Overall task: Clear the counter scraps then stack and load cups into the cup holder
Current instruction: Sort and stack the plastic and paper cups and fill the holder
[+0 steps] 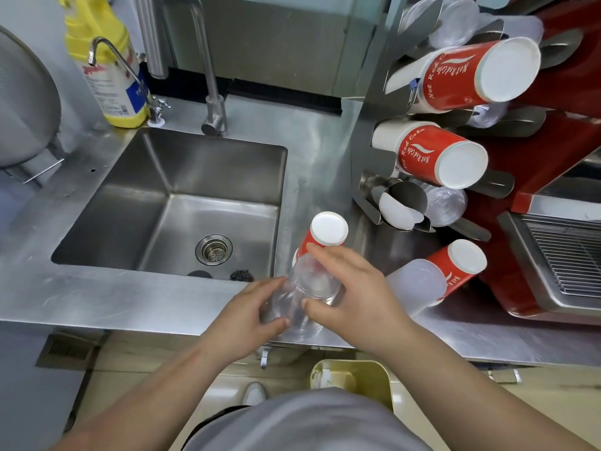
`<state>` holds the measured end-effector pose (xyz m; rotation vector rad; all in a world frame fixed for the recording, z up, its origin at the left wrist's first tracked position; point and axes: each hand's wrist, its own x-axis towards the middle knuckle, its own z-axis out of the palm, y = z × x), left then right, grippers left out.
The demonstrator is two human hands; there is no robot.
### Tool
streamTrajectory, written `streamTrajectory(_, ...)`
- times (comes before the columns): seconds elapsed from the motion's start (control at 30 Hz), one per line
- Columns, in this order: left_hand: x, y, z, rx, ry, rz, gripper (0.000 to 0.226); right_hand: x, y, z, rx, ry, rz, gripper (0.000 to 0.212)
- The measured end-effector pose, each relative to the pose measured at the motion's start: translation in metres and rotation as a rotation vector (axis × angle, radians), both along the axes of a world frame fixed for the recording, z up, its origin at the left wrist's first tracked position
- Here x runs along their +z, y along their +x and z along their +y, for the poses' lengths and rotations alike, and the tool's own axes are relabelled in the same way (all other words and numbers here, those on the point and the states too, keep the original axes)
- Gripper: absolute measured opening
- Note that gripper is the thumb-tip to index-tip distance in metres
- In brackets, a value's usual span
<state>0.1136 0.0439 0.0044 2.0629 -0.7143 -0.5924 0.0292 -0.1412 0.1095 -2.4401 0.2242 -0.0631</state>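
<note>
Steel counter (136, 297) wraps a sink (182, 206), with a cup holder (383, 151) standing at the right, its slots carrying red paper cups (455, 76) and clear ones laid bottom-outward. Both hands work at the counter's front edge on clear cups (309, 288): the left hand (247, 317) is closed around the lower cup, and the right hand (354, 297) grips the upper one by thumb and fingers (the two cups overlap, though how deeply is hard to tell). Just behind them a red cup (325, 236) stands upside down on the counter, and a yellow bin (354, 379) sits on the floor below.
</note>
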Motion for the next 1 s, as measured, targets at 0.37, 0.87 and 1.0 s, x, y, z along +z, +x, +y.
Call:
streamTrajectory(0.37,-0.022,0.0,-0.001,-0.024,0.045,-0.005,0.072,-0.024,0.0,-0.001,0.047,-0.003,0.084,0.073)
streamTrajectory(0.87,-0.019,0.0,-0.009,-0.044,0.08,-0.078,0.063,-0.026,0.004,-0.008,0.099,-0.006,0.101,0.077)
streamTrajectory(1.0,-0.014,0.0,-0.01,-0.055,0.084,-0.109,0.057,-0.025,0.005,-0.01,0.119,-0.004,0.101,0.077)
